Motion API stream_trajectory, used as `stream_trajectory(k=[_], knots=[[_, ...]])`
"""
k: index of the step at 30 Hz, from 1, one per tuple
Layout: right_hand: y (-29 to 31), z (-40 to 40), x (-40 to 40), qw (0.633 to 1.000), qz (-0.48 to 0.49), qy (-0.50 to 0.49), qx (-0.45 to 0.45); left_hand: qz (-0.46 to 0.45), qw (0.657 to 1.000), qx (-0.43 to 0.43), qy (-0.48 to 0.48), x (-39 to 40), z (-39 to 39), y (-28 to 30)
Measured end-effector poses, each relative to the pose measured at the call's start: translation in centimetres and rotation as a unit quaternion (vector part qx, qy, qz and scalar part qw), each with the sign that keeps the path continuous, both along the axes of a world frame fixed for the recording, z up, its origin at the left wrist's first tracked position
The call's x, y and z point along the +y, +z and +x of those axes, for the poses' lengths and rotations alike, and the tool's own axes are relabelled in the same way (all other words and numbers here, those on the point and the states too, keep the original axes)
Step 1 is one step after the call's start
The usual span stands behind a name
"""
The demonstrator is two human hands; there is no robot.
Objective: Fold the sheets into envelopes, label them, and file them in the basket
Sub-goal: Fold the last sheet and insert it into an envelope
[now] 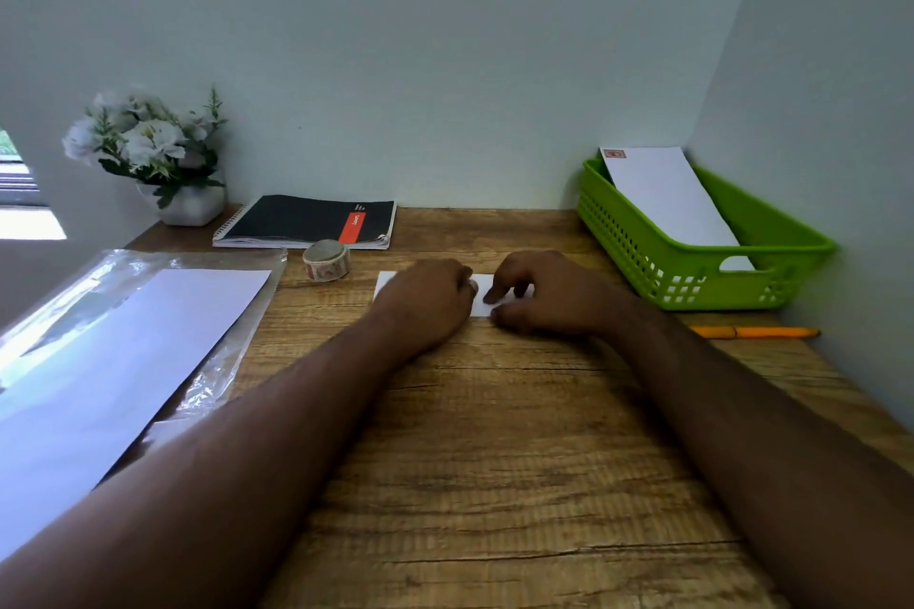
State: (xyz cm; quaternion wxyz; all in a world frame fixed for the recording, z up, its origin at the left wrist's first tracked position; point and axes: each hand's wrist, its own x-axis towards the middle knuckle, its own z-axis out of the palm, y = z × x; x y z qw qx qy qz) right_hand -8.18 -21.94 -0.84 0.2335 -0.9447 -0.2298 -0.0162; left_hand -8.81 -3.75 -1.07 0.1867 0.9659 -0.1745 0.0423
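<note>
A small folded white sheet (482, 299) lies on the wooden desk, mostly covered by both hands. My left hand (428, 299) rests on its left part with fingers curled down onto the paper. My right hand (541, 294) presses its right part, fingertips on the sheet near the middle. A green basket (618, 232) stands at the right by the wall, with one finished white envelope (667, 200) bearing a stamp-like label leaning inside. A roll of patterned tape (326, 260) sits just behind the left hand. An orange pen (754, 332) lies at the right. Blank sheets (123, 351) lie at the left.
The blank sheets rest on a clear plastic sleeve (217, 376) at the desk's left edge. A black spiral notebook (306, 223) and a white pot of flowers (153, 153) stand at the back left. Walls close the back and right sides.
</note>
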Motion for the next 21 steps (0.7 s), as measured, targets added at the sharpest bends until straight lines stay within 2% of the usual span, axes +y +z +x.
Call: stream_trajectory(k=[4,9,17,21], knots=[[-0.2,-0.3,0.5,0.998,0.045,-0.029,-0.013,0.084,0.995,0.046,-0.025,-0.6,0.6,-1.1],[-1.5,0.3,1.9,0.995,-0.067,-0.071,-0.031,0.12,0.991,0.065,-0.014,-0.8,1.1,-1.5],[-1.2,-0.2,3.1,0.988,-0.115,-0.099,-0.04,0.128,0.989,0.079,-0.01,-1.1,1.1,-1.2],[-1.0,-0.5,3.2,0.977,-0.145,-0.144,-0.053,0.142,0.987,0.08,-0.005,-1.3,0.9,-1.0]])
